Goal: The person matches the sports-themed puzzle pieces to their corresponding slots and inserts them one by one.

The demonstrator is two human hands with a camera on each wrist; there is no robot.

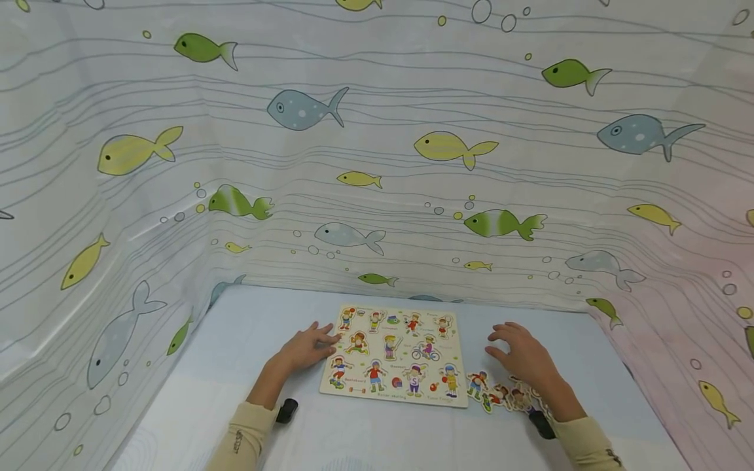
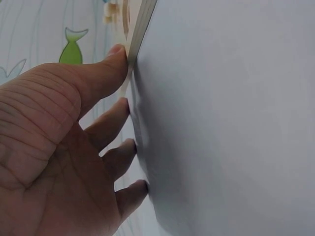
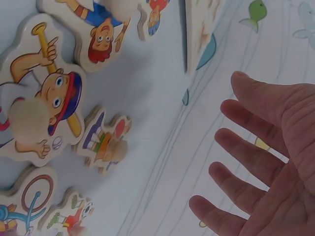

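A wooden puzzle board (image 1: 375, 347) printed with sports children lies flat on the table. My left hand (image 1: 309, 347) is at its left edge, fingers spread and relaxed. In the left wrist view, the thumb (image 2: 118, 59) touches the board's side edge, while the other fingertips rest on the tabletop. My right hand (image 1: 521, 353) hovers with loosely bent fingers, holding nothing, right of the board. Loose wooden pieces lie beneath it, among them a baseball batter piece (image 3: 56, 93), a red-haired child piece (image 3: 101, 42) and a cyclist piece (image 3: 29, 209), with round knobs on some.
The table (image 1: 265, 314) has a pale blue and white cover. Walls of fish-patterned sheeting (image 1: 389, 216) enclose it at the back and both sides. A black wrist device (image 1: 287, 411) sits by the left wrist, and another (image 1: 542, 424) by the right.
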